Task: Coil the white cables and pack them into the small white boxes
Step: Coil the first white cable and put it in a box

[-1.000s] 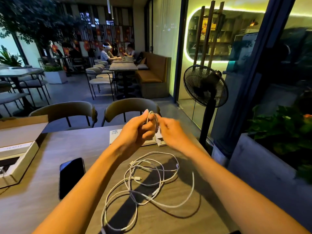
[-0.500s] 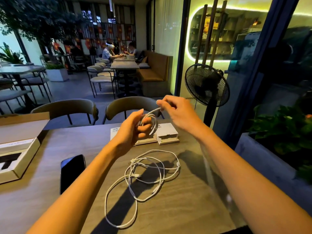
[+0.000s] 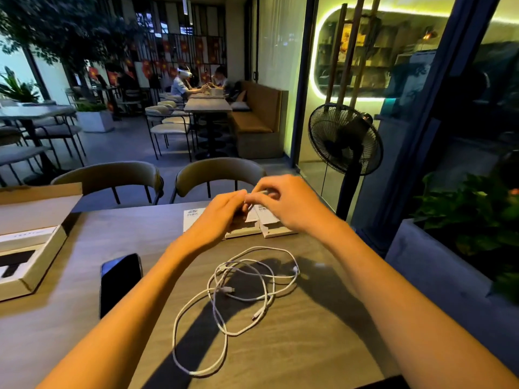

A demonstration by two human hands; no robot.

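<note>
White cables (image 3: 241, 287) lay loosely tangled mid-table; the left hand (image 3: 222, 211) and right hand (image 3: 286, 203), fingers curled, pinched one coiled cable over the small white boxes (image 3: 269, 228) at the far edge; boxing it likely came next.

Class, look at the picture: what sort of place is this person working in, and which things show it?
Probably a cafe or restaurant seating area: rows of dining tables with chairs, a long cushioned bench, and people seated at one table.

Dim café: wooden table (image 3: 309, 346), two curved chairs (image 3: 112, 178) opposite, black standing fan (image 3: 344, 138) beside green-lit glass wall
</note>
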